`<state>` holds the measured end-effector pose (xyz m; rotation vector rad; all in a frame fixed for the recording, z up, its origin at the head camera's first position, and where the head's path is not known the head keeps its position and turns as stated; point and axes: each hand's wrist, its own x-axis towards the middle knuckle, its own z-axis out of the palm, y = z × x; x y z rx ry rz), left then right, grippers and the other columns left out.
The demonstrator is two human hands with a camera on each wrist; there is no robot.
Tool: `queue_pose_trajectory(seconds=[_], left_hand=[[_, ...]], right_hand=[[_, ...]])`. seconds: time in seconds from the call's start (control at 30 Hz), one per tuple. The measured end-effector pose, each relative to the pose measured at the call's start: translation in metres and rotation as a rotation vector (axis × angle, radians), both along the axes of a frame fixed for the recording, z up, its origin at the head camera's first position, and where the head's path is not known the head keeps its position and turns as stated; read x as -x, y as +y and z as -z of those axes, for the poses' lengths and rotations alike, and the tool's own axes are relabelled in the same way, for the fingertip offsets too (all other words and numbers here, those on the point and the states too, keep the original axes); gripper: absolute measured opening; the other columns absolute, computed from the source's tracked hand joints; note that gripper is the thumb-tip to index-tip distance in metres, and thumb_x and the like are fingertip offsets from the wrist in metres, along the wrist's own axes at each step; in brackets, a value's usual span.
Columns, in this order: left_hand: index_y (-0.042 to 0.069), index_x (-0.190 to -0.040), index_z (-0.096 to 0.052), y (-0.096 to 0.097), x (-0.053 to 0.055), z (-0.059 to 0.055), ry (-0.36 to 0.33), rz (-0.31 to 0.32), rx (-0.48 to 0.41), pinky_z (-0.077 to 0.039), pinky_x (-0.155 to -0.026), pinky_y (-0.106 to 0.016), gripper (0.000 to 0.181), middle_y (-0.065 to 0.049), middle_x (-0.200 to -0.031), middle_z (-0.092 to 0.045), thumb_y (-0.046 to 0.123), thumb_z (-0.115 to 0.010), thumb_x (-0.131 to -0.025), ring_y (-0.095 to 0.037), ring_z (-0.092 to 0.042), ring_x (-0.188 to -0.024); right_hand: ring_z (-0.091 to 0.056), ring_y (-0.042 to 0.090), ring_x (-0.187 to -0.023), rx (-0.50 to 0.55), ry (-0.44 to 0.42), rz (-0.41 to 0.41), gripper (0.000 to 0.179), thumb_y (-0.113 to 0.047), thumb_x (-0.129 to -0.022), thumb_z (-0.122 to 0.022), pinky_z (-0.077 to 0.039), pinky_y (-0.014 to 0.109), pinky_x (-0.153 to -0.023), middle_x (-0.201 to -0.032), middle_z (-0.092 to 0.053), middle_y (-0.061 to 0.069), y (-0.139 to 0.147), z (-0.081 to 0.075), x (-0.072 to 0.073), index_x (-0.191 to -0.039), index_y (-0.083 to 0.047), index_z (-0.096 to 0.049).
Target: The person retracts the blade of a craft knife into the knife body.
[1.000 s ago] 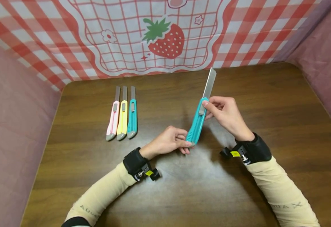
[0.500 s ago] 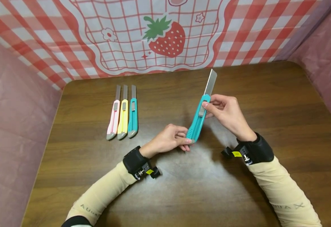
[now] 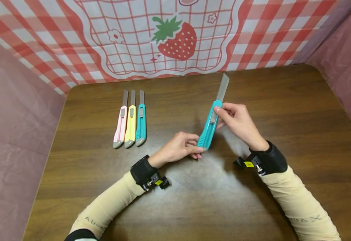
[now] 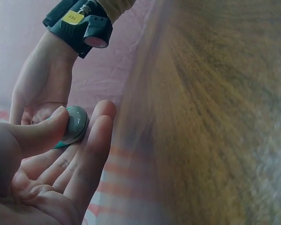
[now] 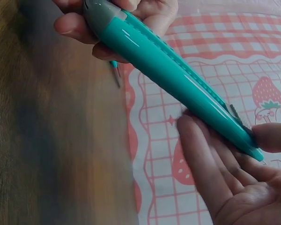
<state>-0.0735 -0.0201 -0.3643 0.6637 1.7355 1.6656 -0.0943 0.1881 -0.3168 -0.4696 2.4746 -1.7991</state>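
Observation:
Between the two hands a teal utility knife (image 3: 209,129) is held above the table, tilted, its long blade (image 3: 223,86) out and pointing up toward the far side. My left hand (image 3: 180,148) pinches its grey end cap (image 4: 77,124) between thumb and fingers. Near the blade end, my right hand (image 3: 238,120) grips the body, its thumb on the grey slider (image 3: 213,117). In the right wrist view the knife's smooth side (image 5: 178,84) faces the camera, and the blade is hidden there.
Three more utility knives lie side by side at the left of the wooden table (image 3: 169,207), blades out: pink (image 3: 120,125), yellow (image 3: 130,125) and teal (image 3: 140,124). A strawberry-print cloth (image 3: 133,50) hangs behind the table's far edge.
The held knife and the right hand have shifted slightly, and the blade's face has turned a little. Both hands keep their hold. The three lying knives have stayed put.

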Motion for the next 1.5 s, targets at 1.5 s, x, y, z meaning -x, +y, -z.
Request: queue_pose_trajectory(seconds=[1.5], left_hand=[[-0.014,-0.100,-0.057,0.002,-0.003,-0.001,0.013,-0.089,-0.010,-0.057,-0.070,-0.055,0.015,-0.034,-0.090,-0.062,-0.007,-0.058,-0.087,-0.039,-0.063,-0.076]], right_hand=[[-0.064,0.026,-0.059,-0.049,-0.093,-0.062,0.024,-0.019,-0.096,-0.052,-0.059,0.044,-0.056,-0.078,-0.066,0.019,0.007,0.027,0.010,-0.100,0.004,-0.060]])
